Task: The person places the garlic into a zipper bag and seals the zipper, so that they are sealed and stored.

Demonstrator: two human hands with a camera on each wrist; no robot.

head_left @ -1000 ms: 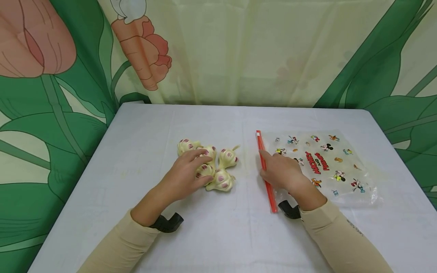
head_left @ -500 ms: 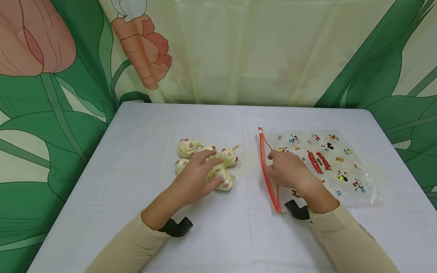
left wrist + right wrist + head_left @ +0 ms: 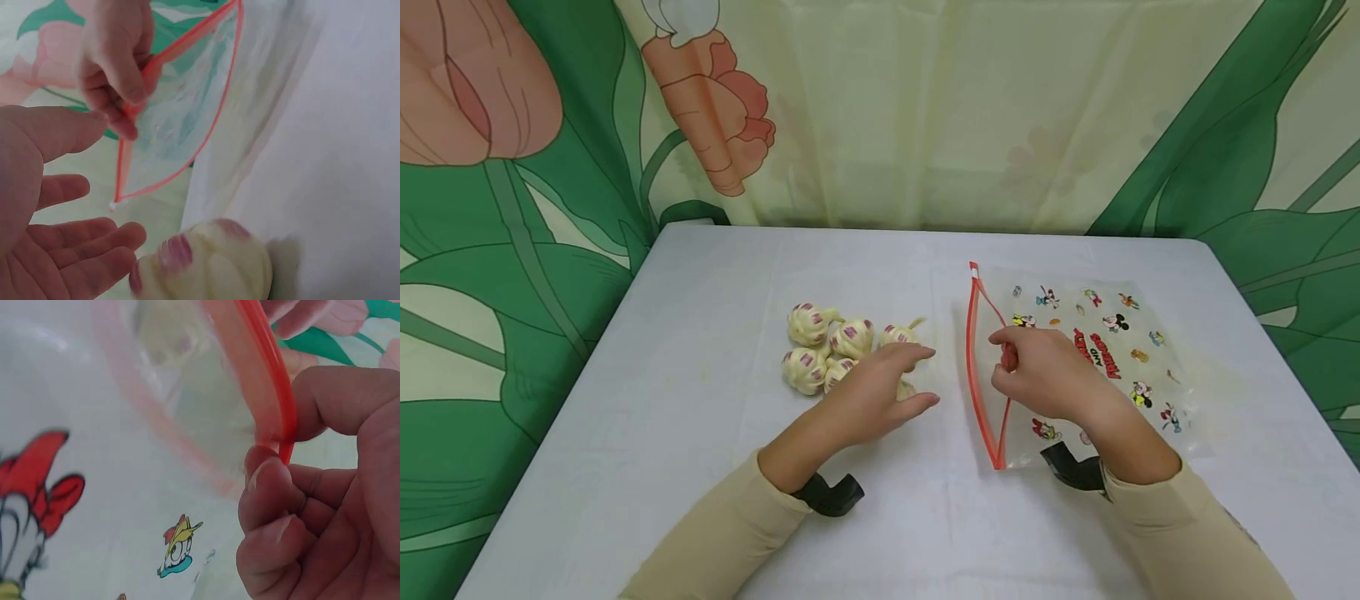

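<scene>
A clear zip bag [image 3: 1131, 350] with cartoon prints lies on the right side of the table, its red-edged mouth parted into a lens shape. My right hand [image 3: 1052, 375] pinches the upper red rim [image 3: 278, 394] between thumb and curled fingers, lifting it off the lower rim. Several white garlic bulbs [image 3: 805, 371] with purple patches sit in a cluster left of the bag. Over the right side of that cluster is my left hand [image 3: 868, 400], fingers and thumb spread toward the bag. In the left wrist view, one garlic bulb [image 3: 206, 262] appears just beside its fingertips, and the palm holds nothing.
A white cloth covers the table [image 3: 700, 467]. Behind it hangs a curtain [image 3: 925, 117] printed with flowers and leaves. Black wrist mounts [image 3: 831, 496] stick out below both hands.
My left hand has moved right across the garlic bulbs toward the bag, uncovering the left ones. The right hand has lifted the red rim, and the bag's flat mouth has spread apart.
</scene>
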